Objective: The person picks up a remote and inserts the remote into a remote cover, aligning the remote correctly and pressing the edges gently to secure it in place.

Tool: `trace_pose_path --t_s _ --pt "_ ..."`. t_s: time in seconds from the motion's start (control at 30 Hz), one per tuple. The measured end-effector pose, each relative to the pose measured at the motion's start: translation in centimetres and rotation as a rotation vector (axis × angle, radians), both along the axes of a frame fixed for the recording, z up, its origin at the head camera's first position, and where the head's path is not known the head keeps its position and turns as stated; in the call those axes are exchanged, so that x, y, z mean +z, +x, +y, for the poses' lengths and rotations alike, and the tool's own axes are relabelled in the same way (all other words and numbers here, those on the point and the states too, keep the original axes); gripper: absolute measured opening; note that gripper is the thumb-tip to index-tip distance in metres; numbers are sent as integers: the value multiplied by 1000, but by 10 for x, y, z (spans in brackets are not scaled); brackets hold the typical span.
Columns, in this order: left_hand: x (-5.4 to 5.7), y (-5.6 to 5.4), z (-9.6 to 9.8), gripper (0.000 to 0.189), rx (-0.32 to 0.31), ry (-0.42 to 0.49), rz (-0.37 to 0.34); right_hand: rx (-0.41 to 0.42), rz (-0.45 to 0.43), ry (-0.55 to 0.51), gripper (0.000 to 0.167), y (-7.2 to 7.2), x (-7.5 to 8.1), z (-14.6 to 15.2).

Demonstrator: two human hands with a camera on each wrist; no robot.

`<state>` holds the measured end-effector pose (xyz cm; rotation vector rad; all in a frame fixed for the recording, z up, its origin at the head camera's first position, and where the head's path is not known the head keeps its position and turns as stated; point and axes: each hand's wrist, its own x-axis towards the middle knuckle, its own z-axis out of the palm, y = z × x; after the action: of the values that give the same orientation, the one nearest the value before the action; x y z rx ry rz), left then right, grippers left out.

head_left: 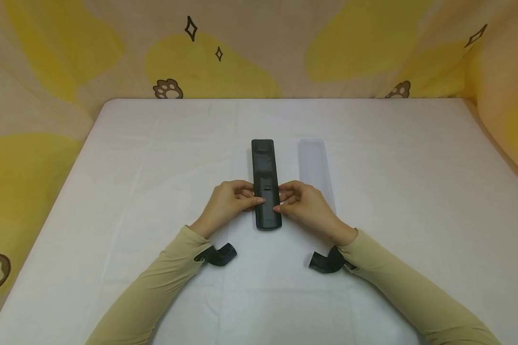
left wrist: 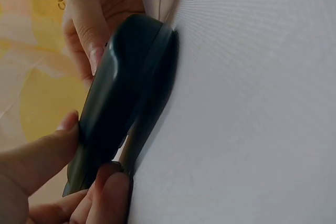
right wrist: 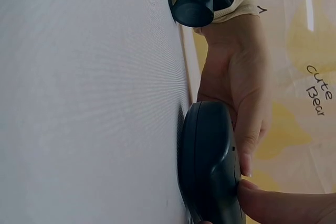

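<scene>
A yellow-patched cloth (head_left: 259,28) hangs behind the white table (head_left: 177,153). Near the middle a dark remote control (head_left: 265,165) is held back side up, on the surface or barely above; I can't tell which. The left hand (head_left: 229,197) pinches its left edge, thumb on top, fingers curled in; the right hand (head_left: 305,203) grips the opposite edge likewise, partly covering a long translucent case (head_left: 312,160).

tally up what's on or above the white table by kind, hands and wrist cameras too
Remote: 1, black
Case: 1, clear plastic
Wrist cameras: 2, one by the left hand, black, one by the right hand, black
Hands: 2, both holding the remote
Total: 6
</scene>
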<state>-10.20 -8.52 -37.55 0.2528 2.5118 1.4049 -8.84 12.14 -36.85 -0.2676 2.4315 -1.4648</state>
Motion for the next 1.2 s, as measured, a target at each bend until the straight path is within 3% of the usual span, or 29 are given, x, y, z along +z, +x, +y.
trace_pose_path --t_s 0.27,0.37,0.6,1.2 --pt "0 0 -1 44 42 -44 73 19 52 51 47 1 1 -1" --pt "0 0 -1 44 53 -40 74 23 60 59 47 1 0 -2" --pt "-2 -1 -2 40 90 -18 150 37 76 36 43 3 1 -2" --pt "-3 -3 -4 43 80 -6 111 20 132 16 38 2 4 -1"
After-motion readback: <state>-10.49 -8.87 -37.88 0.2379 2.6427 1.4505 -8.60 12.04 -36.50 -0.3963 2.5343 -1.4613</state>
